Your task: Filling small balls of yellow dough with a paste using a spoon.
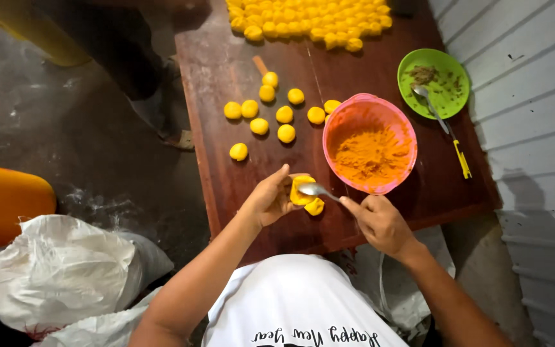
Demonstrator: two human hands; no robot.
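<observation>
Just below the centre of the frame, the yellow dough piece is sitting cupped in the left hand, fingers curling up around it and thumb lifting clear at the top. It is looking soft and matte, pressed into a shallow shell, with a second yellow lump hanging just under it, touching or nearly so; I cannot tell which. The right hand is coming in from the lower right, pinching the handle of a metal spoon between thumb and fingertips. The spoon's long axis is running from lower right up to the left, its shiny bowl resting right over the dough, so the left hand is the nearer one and the right is working across the gap.

Moving outward, a pink bowl is standing just up and right of the hands, holding crumbly orange filling. Beyond it, in the upper right, a green plate is carrying brown crumbs and another spoon, with a yellow-handled tool lying beside it. Smooth round yellow balls are dotting the middle of the dark red wooden table, and a dense heap of balls is crowding the top edge. White plastic sacks are slumping at lower left.
</observation>
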